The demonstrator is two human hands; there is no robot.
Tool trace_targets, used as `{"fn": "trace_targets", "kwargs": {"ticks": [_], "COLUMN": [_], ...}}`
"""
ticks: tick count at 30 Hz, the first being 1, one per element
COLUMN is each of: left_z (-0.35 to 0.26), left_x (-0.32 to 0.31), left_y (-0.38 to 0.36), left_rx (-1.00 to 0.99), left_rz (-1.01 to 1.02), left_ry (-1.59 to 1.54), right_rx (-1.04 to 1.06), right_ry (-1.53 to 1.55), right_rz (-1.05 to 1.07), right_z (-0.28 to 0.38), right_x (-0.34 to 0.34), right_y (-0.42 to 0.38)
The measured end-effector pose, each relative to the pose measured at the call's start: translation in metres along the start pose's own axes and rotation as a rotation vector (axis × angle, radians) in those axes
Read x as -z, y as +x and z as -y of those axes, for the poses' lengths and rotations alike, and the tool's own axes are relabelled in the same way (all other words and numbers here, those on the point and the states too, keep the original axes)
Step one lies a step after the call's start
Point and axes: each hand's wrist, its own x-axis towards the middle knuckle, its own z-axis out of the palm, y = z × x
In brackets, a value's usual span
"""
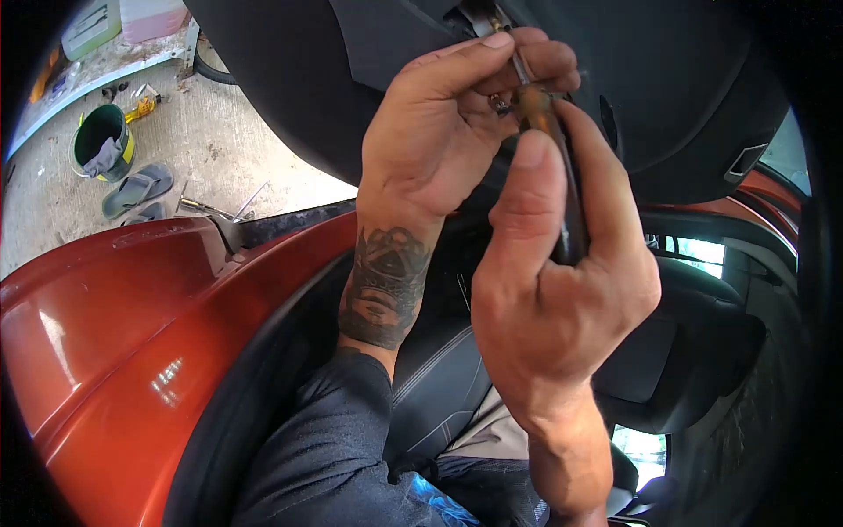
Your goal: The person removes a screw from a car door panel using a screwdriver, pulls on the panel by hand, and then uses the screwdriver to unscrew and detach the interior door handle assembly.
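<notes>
A screwdriver (pixel 575 206) with a dark handle slants up toward a dark panel (pixel 395 44) of the car. Its handle lies in my right hand (pixel 571 290), thumb pressed along one side and index finger along the other. My left hand (pixel 430 132), palm turned toward me, has its thumb and fingers closed about the metal shaft (pixel 522 66) just ahead of the handle. Beyond those fingertips, a metal fitting (pixel 481 18) shows in an opening of the panel; the screwdriver's tip is hidden there.
Black seats (pixel 443 386) with pale stitching lie below my arms. Orange bodywork (pixel 132 325) curves along the left. Outside on the concrete are a bucket (pixel 104 145) with a cloth, sandals (pixel 139 189), metal tools (pixel 206 209) and a shelf (pixel 114 66) holding jugs.
</notes>
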Motion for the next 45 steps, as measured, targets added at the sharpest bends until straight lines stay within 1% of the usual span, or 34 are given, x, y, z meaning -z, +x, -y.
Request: {"fn": "trace_targets", "kwargs": {"ticks": [1, 2, 4, 5, 7, 8, 9, 10, 11, 12, 13, 16, 18, 20, 21, 24, 25, 27, 28, 30, 33, 36, 37, 39, 41, 43, 45], "left_z": [0.001, 0.004, 0.009, 0.008, 0.005, 0.007, 0.01, 0.011, 0.014, 0.015, 0.014, -0.004, 0.002, 0.005, 0.004, 0.001, 0.001, -0.001, -0.005, -0.006, 0.0, -0.003, -0.008, -0.008, 0.001, 0.0, -0.009], "left_x": [-0.003, 0.0, 0.01, 0.011, 0.014, 0.013, 0.009, 0.007, 0.01, 0.015, 0.017, 0.015, 0.014, 0.009, 0.0, -0.006, -0.001, 0.001, -0.002, 0.0, 0.012, 0.014, 0.016, 0.017, 0.011, 0.008, 0.007], "left_y": [-0.001, 0.0, 0.005, 0.006, 0.006, 0.006, 0.007, 0.008, 0.012, 0.018, 0.026, 0.016, 0.015, 0.009, 0.003, -0.002, 0.003, 0.003, -0.002, 0.0, 0.009, 0.004, 0.001, 0.002, 0.008, 0.008, 0.004], "left_rx": [-0.01, -0.014, -0.165, -0.172, -0.104, -0.106, -0.147, -0.189, -0.19, -0.224, -0.26, -0.02, -0.121, -0.183, -0.177, -0.167, -0.098, -0.03, -0.034, -0.043, -0.111, -0.037, -0.024, -0.013, -0.095, -0.134, 0.017], "left_rz": [-0.1, -0.099, 0.113, 0.12, 0.13, 0.124, 0.117, 0.115, 0.115, 0.164, 0.217, 0.245, 0.104, -0.02, -0.004, 0.022, -0.001, -0.022, 0.042, 0.115, 0.193, 0.178, 0.256, 0.334, 0.143, 0.047, 0.159], "left_ry": [0.016, 0.014, 0.071, 0.069, 0.04, 0.031, 0.02, 0.01, 0.005, 0.012, 0.021, -0.107, -0.067, -0.037, -0.032, -0.018, -0.124, -0.225, -0.127, -0.025, -0.012, -0.113, -0.184, -0.256, -0.058, 0.041, -0.169], "right_rx": [-0.111, -0.164, -0.268, -0.333, -0.535, -0.64, -0.451, -0.501, -0.547, -0.591, -0.53, -0.136, 0.052, 0.144, 0.172, 0.232, 0.242, 0.261, 0.266, 0.283, 0.31, 0.336, 0.349, 0.371, 0.4, 0.427, 0.423], "right_ry": [0.1, 0.155, 0.265, 0.343, 0.607, 0.733, 0.575, 0.491, 0.407, 0.323, 0.225, -0.014, -0.125, -0.199, -0.223, -0.274, -0.284, -0.305, -0.314, -0.33, -0.36, -0.397, -0.412, -0.447, -0.49, -0.531, -0.536], "right_rz": [0.003, 0.001, -0.012, -0.017, -0.017, -0.036, 0.004, 0.047, 0.095, 0.146, 0.171, 0.176, 0.175, 0.185, 0.189, 0.185, 0.184, 0.179, 0.179, 0.177, 0.175, 0.19, 0.196, 0.209, 0.227, 0.243, 0.248], "right_z": [0.0, 0.0, -0.001, -0.001, 0.02, 0.03, 0.033, 0.035, 0.036, 0.037, 0.037, 0.027, 0.02, 0.014, 0.012, 0.01, 0.009, 0.007, 0.007, 0.005, 0.004, 0.003, 0.002, 0.0, -0.003, -0.005, -0.003], "right_x": [0.0, -0.002, -0.006, -0.007, -0.002, 0.001, 0.003, 0.007, 0.011, 0.015, 0.018, 0.019, 0.017, 0.014, 0.012, 0.011, 0.011, 0.011, 0.011, 0.012, 0.011, 0.01, 0.011, 0.013, 0.017, 0.019, 0.022], "right_y": [-0.003, -0.005, -0.009, -0.01, -0.004, -0.002, -0.001, 0.005, 0.012, 0.019, 0.024, 0.024, 0.023, 0.02, 0.018, 0.016, 0.016, 0.016, 0.015, 0.016, 0.015, 0.014, 0.013, 0.011, 0.008, 0.007, 0.005]}}
